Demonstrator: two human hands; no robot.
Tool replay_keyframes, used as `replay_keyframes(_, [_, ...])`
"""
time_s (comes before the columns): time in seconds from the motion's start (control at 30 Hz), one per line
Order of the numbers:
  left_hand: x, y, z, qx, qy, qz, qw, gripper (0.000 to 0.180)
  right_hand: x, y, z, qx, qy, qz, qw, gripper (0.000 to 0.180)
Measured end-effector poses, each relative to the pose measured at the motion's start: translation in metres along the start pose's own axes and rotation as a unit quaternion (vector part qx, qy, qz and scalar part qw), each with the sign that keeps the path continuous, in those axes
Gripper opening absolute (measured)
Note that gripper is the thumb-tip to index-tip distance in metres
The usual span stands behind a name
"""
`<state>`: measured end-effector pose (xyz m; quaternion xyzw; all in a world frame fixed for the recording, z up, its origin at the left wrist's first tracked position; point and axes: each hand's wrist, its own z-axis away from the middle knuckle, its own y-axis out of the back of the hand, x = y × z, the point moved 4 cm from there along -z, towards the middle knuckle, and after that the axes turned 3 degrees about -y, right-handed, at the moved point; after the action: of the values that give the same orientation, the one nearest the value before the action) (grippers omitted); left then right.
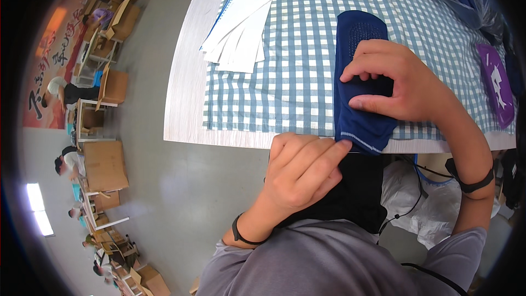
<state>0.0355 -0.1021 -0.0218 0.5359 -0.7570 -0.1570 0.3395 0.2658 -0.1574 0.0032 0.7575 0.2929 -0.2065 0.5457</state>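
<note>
A navy blue sock [350,96] lies lengthwise on a blue-and-white checked cloth [307,98]. Small dots cover part of its upper end, and its cuff with a pale stitched line hangs at the table's near edge. My left hand [298,172] has its fingers curled, with the index fingertip on the left corner of the cuff; whatever lies under those fingers is hidden. Over the middle of the sock, my right hand [402,79] is bent into a C, thumb and fingers apart, their tips at the fabric and nothing visible between them.
White paper strips [241,27] lie fanned at the far left of the cloth. To the right are a purple package [496,85] and a clear plastic bag [463,0] of dark items. Cables and white plastic bags [408,197] sit below the table [183,93]. People work among cardboard boxes [98,164] farther left.
</note>
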Motion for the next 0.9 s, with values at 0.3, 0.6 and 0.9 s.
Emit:
replay_keyframes(0.3, [-0.001,-0.001,-0.016,-0.049,0.043,-0.018,0.998,0.033,0.001,0.000,0.003,-0.015,0.009,0.019,1.000,0.037])
replay_keyframes(0.6, [-0.006,0.006,-0.004,-0.026,-0.079,0.024,0.996,0.027,-0.006,0.001,0.002,-0.024,0.007,0.056,0.998,0.047])
replay_keyframes(0.9, [-0.019,0.006,-0.036,-0.087,-0.062,0.045,0.993,0.031,-0.007,-0.001,0.004,-0.031,0.001,0.066,0.997,0.051])
